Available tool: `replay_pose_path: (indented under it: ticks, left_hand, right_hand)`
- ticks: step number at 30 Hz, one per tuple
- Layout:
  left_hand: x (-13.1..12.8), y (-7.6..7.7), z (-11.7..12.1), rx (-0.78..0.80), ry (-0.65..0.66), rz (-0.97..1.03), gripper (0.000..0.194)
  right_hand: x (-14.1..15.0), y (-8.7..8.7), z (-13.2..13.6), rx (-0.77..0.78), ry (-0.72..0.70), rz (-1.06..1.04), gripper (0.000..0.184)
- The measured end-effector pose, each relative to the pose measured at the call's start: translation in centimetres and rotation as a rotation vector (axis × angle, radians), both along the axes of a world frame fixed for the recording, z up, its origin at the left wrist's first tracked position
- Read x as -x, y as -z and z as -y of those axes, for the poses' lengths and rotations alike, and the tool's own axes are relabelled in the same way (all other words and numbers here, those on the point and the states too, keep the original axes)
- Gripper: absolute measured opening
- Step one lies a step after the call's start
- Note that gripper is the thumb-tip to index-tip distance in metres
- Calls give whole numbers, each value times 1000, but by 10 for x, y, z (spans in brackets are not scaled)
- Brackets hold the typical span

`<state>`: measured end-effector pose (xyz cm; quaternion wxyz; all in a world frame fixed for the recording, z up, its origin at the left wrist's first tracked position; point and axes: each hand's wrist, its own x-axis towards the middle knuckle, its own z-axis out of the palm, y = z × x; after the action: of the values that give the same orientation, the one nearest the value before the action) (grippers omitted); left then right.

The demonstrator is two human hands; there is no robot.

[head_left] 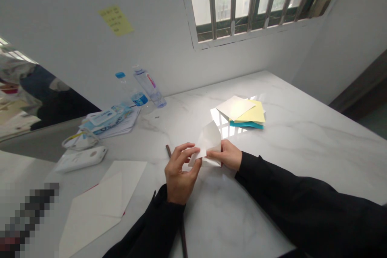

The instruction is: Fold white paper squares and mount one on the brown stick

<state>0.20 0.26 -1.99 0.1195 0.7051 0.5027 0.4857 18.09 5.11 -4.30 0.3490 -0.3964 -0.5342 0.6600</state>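
Holding one folded white paper (211, 139) near the middle of the table (302, 141), the left hand (180, 175) and the right hand (229, 154) both pinch it between thumb and fingers, its pointy end facing away, its long way leaning a bit right. One dark stick (184, 240) runs under the left arm (151, 225), which hides its middle. Around are two bottles (152, 86) by the wall (160, 40), one yellow note (116, 20) up on it, one colored paper pile (250, 113) and one white gadget (80, 161).
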Motion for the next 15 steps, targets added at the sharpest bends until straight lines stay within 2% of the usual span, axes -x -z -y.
replay_pose_path:
  ticks: [4, 10, 13, 15]
  left_hand:
    - [-1, -2, -1, -24, 4, -57, 16]
    - [2, 1, -3, 31, -7, -84, 13]
    - [3, 5, -5, 106, -11, -33, 12]
    - [3, 8, -7, 192, 3, 80, 11]
  right_hand:
    - [0, -1, -1, -21, -11, -7, 25]
    - [-1, 2, -2, -38, -21, -22, 29]
    - [0, 4, -3, -45, -36, -39, 33]
    - [0, 5, -3, -44, -44, -39, 35]
